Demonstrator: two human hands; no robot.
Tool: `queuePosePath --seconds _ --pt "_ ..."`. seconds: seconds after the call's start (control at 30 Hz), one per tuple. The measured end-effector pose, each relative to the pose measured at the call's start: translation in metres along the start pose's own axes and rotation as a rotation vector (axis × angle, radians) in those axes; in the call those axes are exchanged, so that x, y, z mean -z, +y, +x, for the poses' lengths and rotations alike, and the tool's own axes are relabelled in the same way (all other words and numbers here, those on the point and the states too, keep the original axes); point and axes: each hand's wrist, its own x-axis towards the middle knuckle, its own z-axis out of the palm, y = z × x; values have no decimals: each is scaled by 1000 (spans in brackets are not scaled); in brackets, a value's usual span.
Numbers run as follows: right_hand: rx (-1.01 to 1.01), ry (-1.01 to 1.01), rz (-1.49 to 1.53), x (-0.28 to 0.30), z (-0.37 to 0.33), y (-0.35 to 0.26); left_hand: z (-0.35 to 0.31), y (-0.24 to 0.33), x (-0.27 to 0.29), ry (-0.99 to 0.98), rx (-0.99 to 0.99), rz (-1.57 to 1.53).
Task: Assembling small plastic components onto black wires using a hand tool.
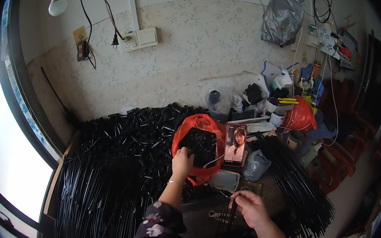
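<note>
My left hand (183,162) is at the left rim of a red plastic bag (184,130), its fingers curled together over the opening. Whatever they may pinch is hidden. Inside the bag lie small black parts (202,142). Lower and to the right, my right hand (250,206) is closed, thumb against fingers, on several thin black rods (226,215) that hang down toward me. A short black piece shows at the rods' upper end. To the left spreads a large heap of long black rods with thicker black ends (95,189).
A phone (235,145) playing a video leans right of the bag. Near it are a clear box (225,180), a clear plastic bag (256,165) and another bundle of black rods (300,186). Clutter and a tied red bag (299,115) stand at the back right.
</note>
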Motion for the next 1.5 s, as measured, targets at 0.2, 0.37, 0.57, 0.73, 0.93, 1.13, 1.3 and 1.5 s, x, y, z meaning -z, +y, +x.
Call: queuePosePath --seconds 0.2,0.37,0.57,0.73,0.93,1.13,1.3,1.5 --pt "20 -78 53 -21 -13 7 -123 27 59 -389 145 -2052" --pt "-3 -287 -9 -68 -45 19 -192 31 104 -453 60 -2248" --pt "112 -280 -60 -88 -75 18 -227 29 132 -446 -126 -2229" --pt "17 -363 44 -82 -80 22 -238 24 146 -517 -130 -2114" --pt "58 -339 34 -88 -83 19 -237 25 151 -460 -158 -2048" --pt "60 -390 -13 -75 -71 18 -219 24 155 -463 -267 -1822" --pt "32 -526 -38 -67 -69 8 -215 28 151 -424 -426 -1697" --pt "23 -411 -97 -63 -65 10 -234 41 120 97 -59 -1641"
